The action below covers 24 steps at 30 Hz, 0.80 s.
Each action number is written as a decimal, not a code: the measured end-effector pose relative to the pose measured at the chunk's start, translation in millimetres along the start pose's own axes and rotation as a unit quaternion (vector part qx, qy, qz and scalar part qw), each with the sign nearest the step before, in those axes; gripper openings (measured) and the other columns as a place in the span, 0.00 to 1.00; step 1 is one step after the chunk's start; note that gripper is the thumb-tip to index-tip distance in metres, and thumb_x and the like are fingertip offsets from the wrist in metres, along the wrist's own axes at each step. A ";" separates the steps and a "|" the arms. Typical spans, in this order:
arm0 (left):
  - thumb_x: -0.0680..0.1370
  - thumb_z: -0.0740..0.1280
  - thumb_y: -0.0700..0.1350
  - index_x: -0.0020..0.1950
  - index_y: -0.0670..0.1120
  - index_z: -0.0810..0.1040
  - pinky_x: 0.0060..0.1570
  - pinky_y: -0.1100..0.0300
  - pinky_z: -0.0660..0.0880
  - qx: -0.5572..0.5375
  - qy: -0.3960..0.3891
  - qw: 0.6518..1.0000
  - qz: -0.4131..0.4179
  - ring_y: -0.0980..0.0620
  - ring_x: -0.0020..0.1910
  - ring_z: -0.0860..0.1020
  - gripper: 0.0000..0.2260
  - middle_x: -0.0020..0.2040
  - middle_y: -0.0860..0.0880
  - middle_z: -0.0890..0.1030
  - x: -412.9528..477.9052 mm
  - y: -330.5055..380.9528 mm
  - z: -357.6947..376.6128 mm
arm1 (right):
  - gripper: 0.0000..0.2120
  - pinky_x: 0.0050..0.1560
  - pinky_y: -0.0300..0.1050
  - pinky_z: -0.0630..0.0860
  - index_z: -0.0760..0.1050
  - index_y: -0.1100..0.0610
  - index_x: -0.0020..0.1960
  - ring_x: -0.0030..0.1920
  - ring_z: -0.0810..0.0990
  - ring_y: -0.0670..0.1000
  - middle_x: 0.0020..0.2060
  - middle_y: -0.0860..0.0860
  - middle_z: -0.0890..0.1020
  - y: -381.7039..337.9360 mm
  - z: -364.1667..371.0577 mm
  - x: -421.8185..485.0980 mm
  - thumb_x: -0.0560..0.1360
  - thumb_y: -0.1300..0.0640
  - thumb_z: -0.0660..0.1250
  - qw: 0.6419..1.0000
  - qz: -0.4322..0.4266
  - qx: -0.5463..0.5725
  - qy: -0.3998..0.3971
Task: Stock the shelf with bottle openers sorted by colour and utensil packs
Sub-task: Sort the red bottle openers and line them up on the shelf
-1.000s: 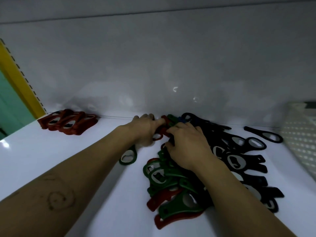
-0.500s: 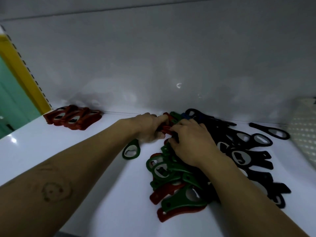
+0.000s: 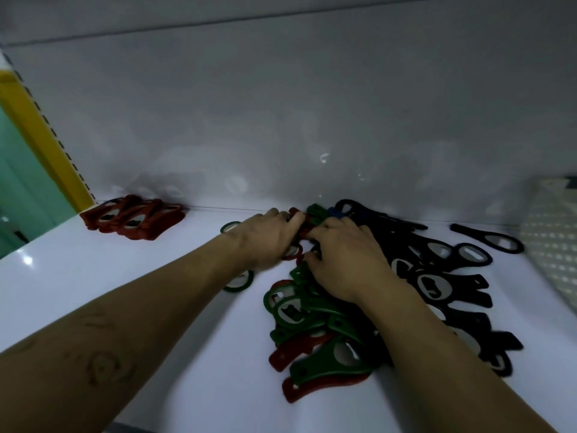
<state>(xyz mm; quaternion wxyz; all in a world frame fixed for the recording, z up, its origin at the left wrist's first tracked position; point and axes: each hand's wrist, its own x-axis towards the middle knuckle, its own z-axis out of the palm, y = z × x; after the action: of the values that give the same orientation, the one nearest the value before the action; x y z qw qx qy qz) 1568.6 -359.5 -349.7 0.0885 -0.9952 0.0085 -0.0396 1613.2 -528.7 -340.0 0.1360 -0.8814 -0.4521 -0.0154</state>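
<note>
Head view: both hands meet at the far end of a mixed heap (image 3: 312, 326) of green and red openers lying on the white shelf (image 3: 150, 307). The left hand (image 3: 265, 242) has its fingers (image 3: 292, 217) curled round a red opener (image 3: 300, 228) right at the fingertips. The grip looks meant to draw that one colour out of the tangle. The right hand (image 3: 346, 264) lies knuckles-up on the heap, its fingers (image 3: 317, 235) bent down among the pieces. The tips are hidden, so I cannot tell whether they pinch anything or only pin the heap. Pinning would make sense, since the openers catch in each other's loops.

Well to the left of the fingers, against the back wall (image 3: 281, 135), a red stack (image 3: 134, 218) stands on edge in a neat row — judging by it, the red opener belongs there. Just right of the fingers, and spreading back along the right forearm, lie the black openers (image 3: 437, 285), loosely overlapped. Under the left wrist a green opener (image 3: 239, 281) lies apart from the heap. Only red has a tidy place so far, so the sorting seems early.

Far to the right of the fingers a pale perforated basket (image 3: 552, 254) shows at the frame's edge. Its inside is out of view, so what it holds cannot be told. No utensil packs show anywhere.
</note>
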 end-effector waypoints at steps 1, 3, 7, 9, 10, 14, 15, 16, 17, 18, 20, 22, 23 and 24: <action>0.81 0.60 0.50 0.68 0.44 0.63 0.45 0.52 0.72 -0.006 0.002 1.000 0.005 0.48 0.45 0.71 0.19 0.51 0.43 0.76 -3.1 0.1 -0.2 | 0.18 0.69 0.53 0.61 0.69 0.49 0.69 0.66 0.65 0.52 0.64 0.50 0.71 -0.3 -0.1 0.1 0.80 0.48 0.57 1.000 0.001 0.000 0.000; 0.81 0.61 0.46 0.69 0.44 0.62 0.47 0.54 0.72 -0.009 0.005 1.000 0.011 0.48 0.48 0.72 0.19 0.51 0.44 0.76 -10.2 -0.2 -5.1 | 0.17 0.69 0.52 0.61 0.70 0.50 0.68 0.65 0.66 0.52 0.63 0.49 0.72 -1.2 -0.4 0.0 0.80 0.48 0.57 1.000 0.003 0.001 -0.002; 0.80 0.63 0.39 0.62 0.46 0.63 0.40 0.57 0.69 -0.048 0.029 0.997 -0.047 0.50 0.45 0.73 0.13 0.46 0.48 0.73 -27.6 -5.0 -24.6 | 0.20 0.69 0.52 0.60 0.67 0.50 0.71 0.66 0.66 0.53 0.65 0.50 0.72 0.3 -1.0 -0.7 0.80 0.48 0.59 1.000 0.006 0.012 0.008; 0.82 0.60 0.44 0.57 0.48 0.65 0.37 0.58 0.72 -0.187 0.041 0.974 -0.123 0.50 0.40 0.76 0.06 0.43 0.48 0.77 -39.8 -5.0 -31.3 | 0.25 0.70 0.53 0.59 0.59 0.48 0.75 0.68 0.65 0.54 0.68 0.51 0.71 0.1 -0.8 -1.6 0.80 0.47 0.59 1.000 0.006 0.024 0.007; 0.83 0.59 0.46 0.56 0.48 0.66 0.36 0.60 0.72 -0.254 0.053 0.952 -0.161 0.52 0.39 0.76 0.04 0.41 0.50 0.78 -45.7 -3.1 -33.1 | 0.28 0.70 0.54 0.59 0.54 0.48 0.77 0.69 0.65 0.54 0.69 0.52 0.70 -0.9 -1.3 -2.2 0.80 0.47 0.59 1.000 0.008 0.029 0.009; 0.82 0.61 0.46 0.53 0.48 0.71 0.30 0.59 0.69 -0.532 0.090 0.802 -0.257 0.54 0.28 0.72 0.03 0.37 0.47 0.78 -66.4 19.9 -25.2 | 0.31 0.73 0.55 0.58 0.50 0.49 0.78 0.72 0.65 0.54 0.72 0.52 0.67 -7.1 -5.8 -5.9 0.80 0.43 0.59 0.993 0.014 0.103 0.053; 0.82 0.62 0.43 0.51 0.46 0.71 0.28 0.60 0.67 -0.586 0.107 0.760 -0.260 0.56 0.26 0.71 0.02 0.35 0.48 0.77 -68.9 27.9 -22.5 | 0.30 0.72 0.54 0.60 0.53 0.49 0.78 0.71 0.66 0.53 0.72 0.51 0.68 -9.9 -7.5 -7.9 0.80 0.44 0.59 0.988 0.009 0.136 0.072; 0.81 0.63 0.40 0.50 0.44 0.71 0.28 0.63 0.67 -0.634 0.126 0.718 -0.259 0.57 0.26 0.71 0.02 0.35 0.48 0.77 -71.0 36.4 -20.6 | 0.27 0.71 0.52 0.64 0.58 0.48 0.76 0.69 0.69 0.53 0.70 0.49 0.70 -12.7 -9.1 -9.9 0.80 0.44 0.60 0.982 0.002 0.161 0.095; 0.81 0.63 0.38 0.50 0.43 0.71 0.29 0.64 0.69 -0.676 0.149 0.675 -0.255 0.57 0.27 0.73 0.02 0.36 0.46 0.78 -72.3 44.4 -18.9 | 0.24 0.68 0.51 0.68 0.62 0.48 0.74 0.65 0.71 0.52 0.67 0.49 0.72 -15.2 -10.4 -11.5 0.80 0.45 0.61 0.978 -0.005 0.172 0.121; 0.80 0.64 0.36 0.50 0.43 0.72 0.32 0.63 0.73 -0.716 0.170 0.629 -0.251 0.55 0.30 0.77 0.03 0.39 0.45 0.80 -73.0 51.2 -17.1 | 0.21 0.64 0.49 0.71 0.66 0.48 0.71 0.62 0.73 0.51 0.64 0.48 0.74 -16.8 -12.0 -12.7 0.79 0.47 0.62 0.974 -0.008 0.176 0.142; 0.79 0.66 0.36 0.52 0.44 0.74 0.42 0.57 0.79 -0.745 0.205 0.586 -0.244 0.50 0.40 0.82 0.05 0.45 0.43 0.83 -77.1 58.3 -11.3 | 0.15 0.56 0.45 0.75 0.72 0.49 0.63 0.52 0.76 0.47 0.54 0.46 0.78 -19.1 -13.8 -16.1 0.78 0.50 0.66 0.969 -0.003 0.191 0.158; 0.79 0.67 0.39 0.55 0.43 0.74 0.36 0.62 0.76 -0.712 0.248 0.608 -0.249 0.56 0.35 0.80 0.07 0.43 0.47 0.82 -82.2 57.1 -9.1 | 0.08 0.45 0.40 0.72 0.73 0.49 0.54 0.41 0.75 0.42 0.43 0.42 0.77 -18.3 -14.8 -18.4 0.76 0.51 0.68 0.962 0.003 0.220 0.161; 0.80 0.66 0.41 0.56 0.42 0.74 0.32 0.64 0.71 -0.707 0.264 0.604 -0.255 0.58 0.31 0.75 0.07 0.40 0.49 0.80 -84.3 55.9 -8.2 | 0.06 0.40 0.37 0.70 0.73 0.49 0.49 0.38 0.74 0.40 0.39 0.41 0.76 -17.7 -15.2 -19.6 0.75 0.52 0.70 0.957 0.009 0.242 0.161; 0.81 0.64 0.43 0.56 0.42 0.73 0.29 0.64 0.68 -0.717 0.275 0.585 -0.261 0.58 0.29 0.71 0.06 0.37 0.50 0.77 -86.0 55.1 -9.2 | 0.07 0.37 0.33 0.69 0.73 0.49 0.46 0.35 0.74 0.39 0.37 0.41 0.76 -18.0 -15.7 -21.0 0.75 0.53 0.71 0.950 0.015 0.268 0.160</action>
<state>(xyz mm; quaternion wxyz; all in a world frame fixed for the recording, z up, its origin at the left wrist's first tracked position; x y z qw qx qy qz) 1481.6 -413.3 -357.0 -0.6744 -0.6372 -0.2020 -0.3137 1587.9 -539.3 -323.9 0.4377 -0.8051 -0.3990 -0.0328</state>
